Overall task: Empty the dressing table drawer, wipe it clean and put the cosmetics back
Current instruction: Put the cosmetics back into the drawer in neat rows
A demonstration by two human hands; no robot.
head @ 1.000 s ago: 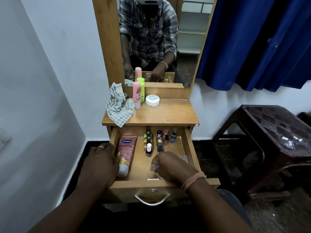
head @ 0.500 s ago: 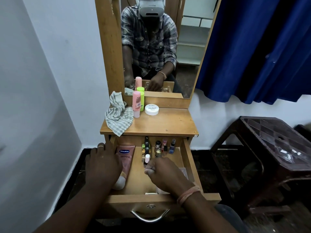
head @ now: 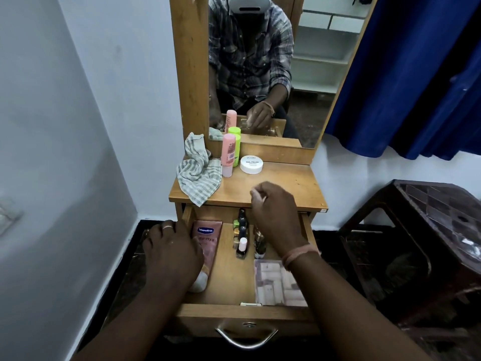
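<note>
Hands (head: 276,212) over open drawer (head: 229,282)

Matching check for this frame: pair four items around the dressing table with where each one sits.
Things:
1. checked cloth
2. Vaseline tube
3. white nail polish remover tub
4. clear plastic case

Places:
A. drawer, front right
B. tabletop, left edge
C. drawer, left side
D. tabletop, near the mirror

Pairs: 1-B, 2-C, 3-D, 4-A

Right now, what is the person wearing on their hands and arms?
Both forearms are bare. The left hand has a metal ring on one finger. The right hand has a pinkish-orange thread band around its wrist. The mirror shows plaid shirt sleeves rolled up.
</note>
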